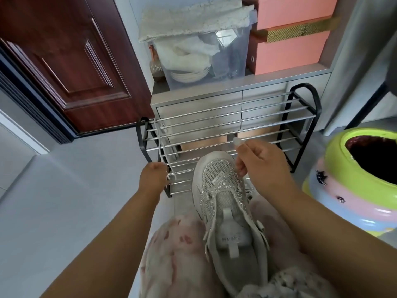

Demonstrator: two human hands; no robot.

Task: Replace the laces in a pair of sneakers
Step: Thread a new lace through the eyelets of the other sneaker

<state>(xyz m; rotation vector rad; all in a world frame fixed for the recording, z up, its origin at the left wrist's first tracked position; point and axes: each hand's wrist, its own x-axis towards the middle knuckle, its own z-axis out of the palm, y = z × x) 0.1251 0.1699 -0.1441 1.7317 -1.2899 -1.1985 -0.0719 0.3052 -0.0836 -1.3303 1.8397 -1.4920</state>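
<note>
Fingers (240, 168) pinch lace (236, 141); its lower run hidden.

We record a pale grey floor (53, 211) carrying a black-framed shoe rack (225, 134) with chrome rails, a white lace (160, 145) draped over its left end. Just right of the rack stands a green, pink and blue pot (352, 181). Behind the rack we list a grey cabinet (197, 100); on its top sit a clear storage bin (206, 59) with a cream towel (193, 16) over it, and beside it stacked pink boxes (294, 35). A sneaker (225, 203) rests on the person's lap (171, 254).
</note>
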